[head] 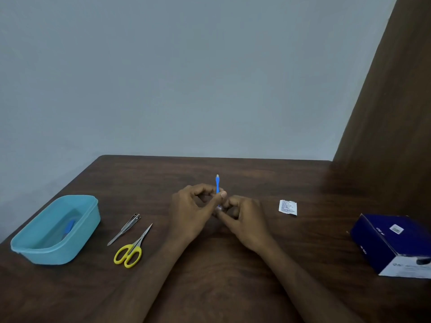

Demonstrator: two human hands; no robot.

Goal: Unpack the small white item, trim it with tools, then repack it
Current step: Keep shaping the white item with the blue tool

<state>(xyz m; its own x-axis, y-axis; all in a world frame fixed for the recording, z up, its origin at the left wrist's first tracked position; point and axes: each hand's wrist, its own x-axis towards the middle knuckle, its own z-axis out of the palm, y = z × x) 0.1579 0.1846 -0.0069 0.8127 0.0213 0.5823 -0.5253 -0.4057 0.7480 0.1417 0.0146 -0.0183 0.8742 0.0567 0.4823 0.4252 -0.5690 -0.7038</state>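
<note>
My two hands meet over the middle of the dark brown wooden table (210, 276), knuckles almost touching. My left hand (193, 213) pinches a thin blue plastic stick-shaped tool (217, 185) between thumb and forefinger, so that its pale tip stands upright above my fingers. My right hand (245, 220) curls in just beside it, fingertips closed on something small and white (219, 208) at the lower end of the blue tool; I cannot tell exactly what that bit is.

Off to the right of my right hand lies a small white printed paper sachet (288, 207), flat on the wood, and well beyond it a dark blue cardboard box (394, 243) with a white end. To the left of my left hand are steel nail clippers (126, 227) and, just beside them, yellow-handled small scissors (131, 249). Farther left sits a light blue plastic tub (28, 247) with a blue object inside.
</note>
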